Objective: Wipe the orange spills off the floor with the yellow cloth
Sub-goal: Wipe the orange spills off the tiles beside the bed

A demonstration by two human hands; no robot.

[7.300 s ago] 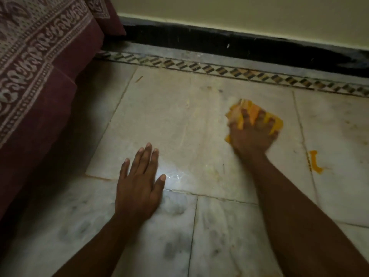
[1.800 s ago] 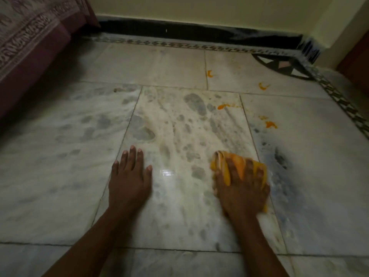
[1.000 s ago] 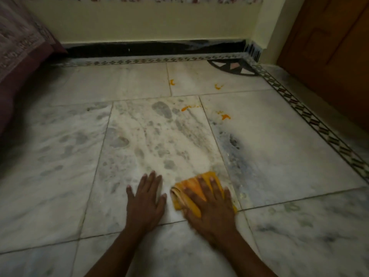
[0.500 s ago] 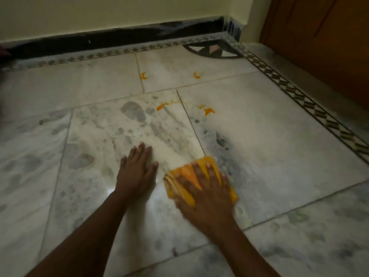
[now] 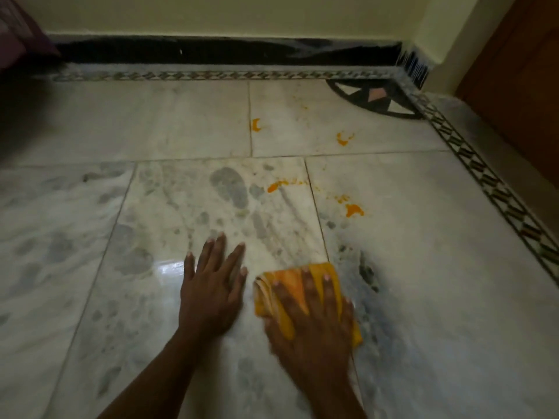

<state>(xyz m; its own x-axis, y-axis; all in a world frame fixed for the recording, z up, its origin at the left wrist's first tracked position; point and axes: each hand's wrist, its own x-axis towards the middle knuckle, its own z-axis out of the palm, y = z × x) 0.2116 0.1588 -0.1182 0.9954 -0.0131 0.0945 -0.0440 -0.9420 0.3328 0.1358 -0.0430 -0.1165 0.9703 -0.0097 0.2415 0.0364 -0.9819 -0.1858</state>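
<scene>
right hand [image 5: 313, 323] flat on yellow cloth [image 5: 289, 279], left hand [image 5: 211, 294] flat alongside, orange spills [image 5: 354, 210] ahead, skirting [image 5: 211, 51] beyond

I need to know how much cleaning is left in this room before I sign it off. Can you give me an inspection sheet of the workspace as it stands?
Surface: marble floor, grey-mottled tiles, with a bright glare patch near the hands.
Job's things: yellow cloth lies on the floor under the right hand; orange spills lie unwiped, scattered farther ahead, apart from the cloth.
Clutter: nothing seen.
Hands: left hand rests flat on the floor, fingers straight; right hand presses the cloth, fingers spread.
Cables: nothing seen.
Surroundings: black skirting below a cream wall, patterned border strip, wooden door at right, maroon fabric top left.
</scene>
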